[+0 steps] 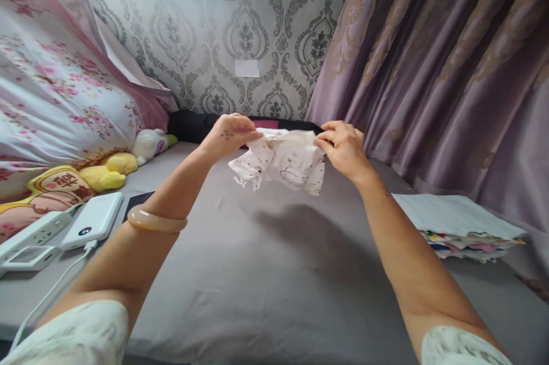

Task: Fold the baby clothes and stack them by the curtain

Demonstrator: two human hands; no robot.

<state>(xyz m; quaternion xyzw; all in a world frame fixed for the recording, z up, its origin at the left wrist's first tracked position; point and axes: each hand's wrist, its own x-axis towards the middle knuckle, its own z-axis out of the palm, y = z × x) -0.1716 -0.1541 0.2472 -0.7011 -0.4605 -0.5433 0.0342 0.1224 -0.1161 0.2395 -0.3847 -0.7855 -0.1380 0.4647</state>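
Note:
A small white printed garment, perhaps baby-sized, hangs in the air over the grey sheet. My left hand pinches its upper left corner between thumb and fingers. On the other side, my right hand grips the upper right corner the same way. The cloth is stretched between both hands, its lower edge loose and a thin tie dangling at the left. Its shadow falls on the sheet below. Which kind of garment it is I cannot tell for sure.
A stack of folded cloths lies at the right near the purple curtain. At the left are a white power bank with a cable, a power strip and plush toys. A black rolled item runs along the wall.

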